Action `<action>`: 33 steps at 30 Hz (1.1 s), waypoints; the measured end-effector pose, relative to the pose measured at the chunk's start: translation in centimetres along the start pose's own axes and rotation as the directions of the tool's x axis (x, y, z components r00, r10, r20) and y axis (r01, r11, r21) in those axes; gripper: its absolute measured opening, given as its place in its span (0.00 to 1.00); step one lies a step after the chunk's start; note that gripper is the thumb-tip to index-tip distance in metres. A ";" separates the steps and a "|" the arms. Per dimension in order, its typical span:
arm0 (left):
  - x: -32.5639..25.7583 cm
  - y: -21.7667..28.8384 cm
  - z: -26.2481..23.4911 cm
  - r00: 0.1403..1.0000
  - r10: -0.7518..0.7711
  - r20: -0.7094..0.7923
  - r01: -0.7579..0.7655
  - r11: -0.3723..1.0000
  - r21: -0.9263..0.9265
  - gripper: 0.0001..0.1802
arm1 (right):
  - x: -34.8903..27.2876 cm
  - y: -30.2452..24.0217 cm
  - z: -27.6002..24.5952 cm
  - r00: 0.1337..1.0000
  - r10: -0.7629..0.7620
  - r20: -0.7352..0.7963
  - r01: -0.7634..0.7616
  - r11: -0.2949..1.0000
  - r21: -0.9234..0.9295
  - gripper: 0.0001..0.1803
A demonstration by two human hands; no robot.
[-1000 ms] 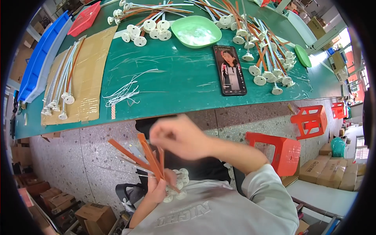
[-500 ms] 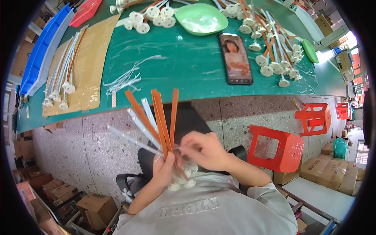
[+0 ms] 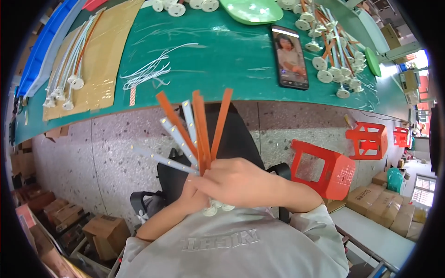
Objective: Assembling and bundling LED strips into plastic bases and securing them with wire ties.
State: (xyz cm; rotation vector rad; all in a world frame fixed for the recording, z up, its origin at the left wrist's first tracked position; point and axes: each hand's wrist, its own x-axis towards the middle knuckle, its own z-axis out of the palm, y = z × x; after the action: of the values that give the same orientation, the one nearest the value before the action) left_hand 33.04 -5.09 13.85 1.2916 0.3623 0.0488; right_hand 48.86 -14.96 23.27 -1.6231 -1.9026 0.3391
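Observation:
A bundle of LED strips (image 3: 200,134), some showing orange backs and others white faces with small yellow diodes, fans upward in front of my lap. My left hand (image 3: 191,195) is closed around its lower part. My right hand (image 3: 238,181) lies across the bundle from the right, its fingers bent in against the strips and my left hand. What those fingers pinch is hidden behind the knuckles. Below both hands, round white end discs (image 3: 211,211) stick out close to my grey shirt.
On the green table (image 3: 185,92) lie thin white ties (image 3: 148,72), a phone (image 3: 290,58), a green bowl (image 3: 252,11) and more disc-ended strips (image 3: 340,74). Cardboard (image 3: 95,60) with a few strips is at left. Red stools (image 3: 336,173) and cartons (image 3: 107,236) stand on the floor.
My right hand has moved left and down from beside the bundle to lie over it, covering most of the discs. The table appears higher in view.

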 end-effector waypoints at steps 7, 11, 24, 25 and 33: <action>0.5 0.2 -3.2 0.926 -0.015 0.377 -0.046 0.987 0.153 0.11 | 0.7 0.4 -0.3 0.988 0.034 0.152 -0.046 0.996 0.077 0.15; 0.8 2.2 0.4 0.992 -0.098 0.081 0.116 0.958 -0.262 0.17 | 0.9 0.8 0.4 0.998 -0.024 0.049 0.024 1.000 -0.008 0.13; 2.1 3.4 -1.1 0.983 -0.098 0.157 0.120 0.984 -0.135 0.20 | -1.2 3.6 2.8 0.989 0.063 -0.133 -0.034 0.977 0.210 0.09; 2.3 3.2 -1.3 0.982 -0.099 0.158 0.121 0.983 -0.136 0.20 | -1.4 4.2 2.7 0.984 0.114 -0.134 -0.059 0.932 0.358 0.07; 4.6 1.6 -1.5 0.944 0.059 0.325 0.013 0.977 -0.214 0.25 | -2.6 6.1 0.8 0.953 0.287 0.099 -0.256 0.587 0.768 0.03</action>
State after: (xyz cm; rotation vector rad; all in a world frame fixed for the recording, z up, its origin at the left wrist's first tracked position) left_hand 37.23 -2.13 13.88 1.0668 0.0510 -0.1064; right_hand 53.49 -16.02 18.54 -1.2610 -1.1620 1.0921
